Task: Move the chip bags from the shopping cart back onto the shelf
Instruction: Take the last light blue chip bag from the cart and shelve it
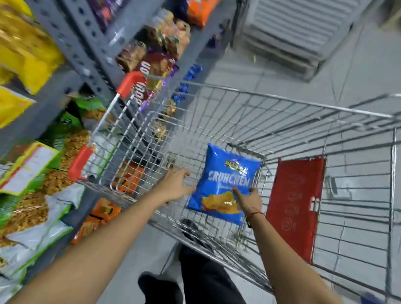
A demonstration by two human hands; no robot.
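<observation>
A person leaned over a wire shopping cart (296, 127) that filled the centre and right of the frame, both bare arms reaching down into its basket. One blue chip bag (223, 179) lay at the centre of the frame on the basket floor, apparently the only bag left inside. The right hand (251, 200) touched the bag's right edge, index finger pointing across its front, not yet closed around it. The left hand (176, 186) hovered just beside the bag's left edge with fingers spread open, probably so both hands could pinch the soft bag from either side. A red plastic panel (294, 206) stood to the bag's right. The grey shelf (67, 16), crowded with yellow, green and orange snack bags, ran along the left of the frame; the cart's near wall stood between bag and shelf, so the bag would likely need lifting over it.
</observation>
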